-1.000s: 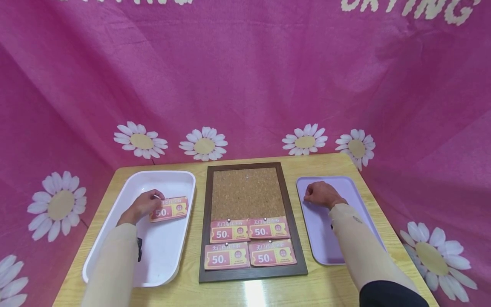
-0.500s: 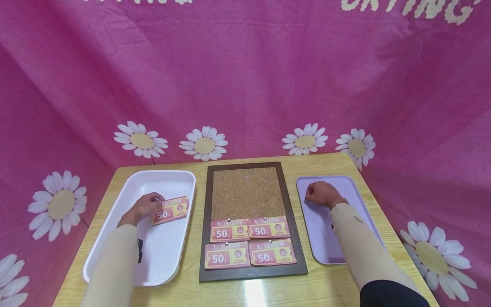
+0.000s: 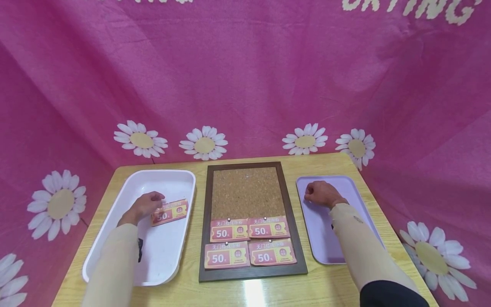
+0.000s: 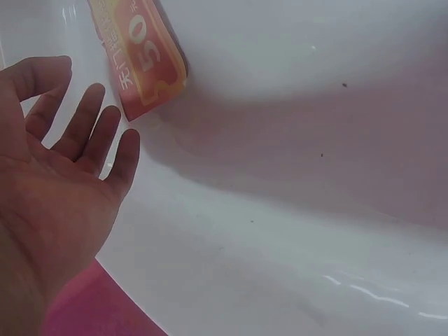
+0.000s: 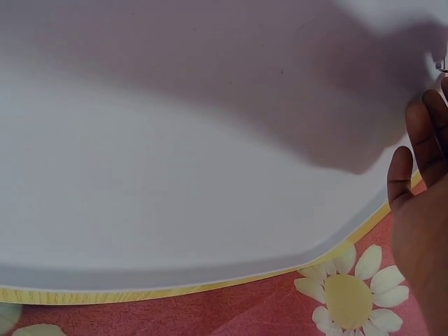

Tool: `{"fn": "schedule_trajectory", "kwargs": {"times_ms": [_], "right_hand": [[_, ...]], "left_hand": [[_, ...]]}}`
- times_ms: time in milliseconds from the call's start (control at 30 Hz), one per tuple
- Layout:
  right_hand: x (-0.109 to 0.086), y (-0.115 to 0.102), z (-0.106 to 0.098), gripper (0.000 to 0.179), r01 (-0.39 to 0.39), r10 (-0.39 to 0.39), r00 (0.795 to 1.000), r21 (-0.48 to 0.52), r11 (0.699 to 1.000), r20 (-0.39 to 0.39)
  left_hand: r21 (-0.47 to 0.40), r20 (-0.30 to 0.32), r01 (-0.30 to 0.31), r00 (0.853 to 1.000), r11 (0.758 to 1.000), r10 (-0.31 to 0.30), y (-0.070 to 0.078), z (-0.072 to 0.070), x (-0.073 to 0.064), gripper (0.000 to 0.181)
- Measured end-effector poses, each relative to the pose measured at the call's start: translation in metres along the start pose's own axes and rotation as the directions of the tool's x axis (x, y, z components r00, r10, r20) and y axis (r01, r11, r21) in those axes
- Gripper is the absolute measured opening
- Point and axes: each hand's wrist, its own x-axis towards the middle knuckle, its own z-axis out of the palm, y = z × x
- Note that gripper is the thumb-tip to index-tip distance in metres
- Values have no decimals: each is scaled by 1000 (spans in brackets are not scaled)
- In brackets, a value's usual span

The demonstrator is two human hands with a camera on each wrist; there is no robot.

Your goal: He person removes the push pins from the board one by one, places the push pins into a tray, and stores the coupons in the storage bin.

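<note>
My left hand is over the white tub at the left, its fingers at the near-left corner of a red-and-yellow coupon marked 50. In the left wrist view the fingers are loosely bent, and the coupon lies beyond the fingertips with a gap between. My right hand is low over the lilac tray, fingers bent with the tips together. A small shiny metal piece shows right by its fingertips at the right wrist view's edge. Whether they pinch it I cannot tell; thumb and forefinger are out of that view.
A brown-framed cork board lies between the white tub and the lilac tray. Several coupons are fixed to its lower half with silver pushpins. The wooden table ends at a pink cloth backdrop.
Half a second ago the left fingertips were at the coupon's raised edge; now the coupon lies slightly lower, turned a little, and the fingers are apart from it. The right hand stays put.
</note>
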Motion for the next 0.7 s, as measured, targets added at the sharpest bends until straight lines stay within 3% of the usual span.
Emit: {"fn": "schedule_trajectory", "kwargs": {"times_ms": [500,700], "right_hand": [[5,-7,-1,21,48,-49,999,-25,999,-22],[8,-16,-3,16,55,-56,998,-30,998,-36]], "left_hand": [[43,-2,-45,999,998,46,12,3,-2,47],[73,-18,-104,994,992,106,21,5,-3,45]]}}
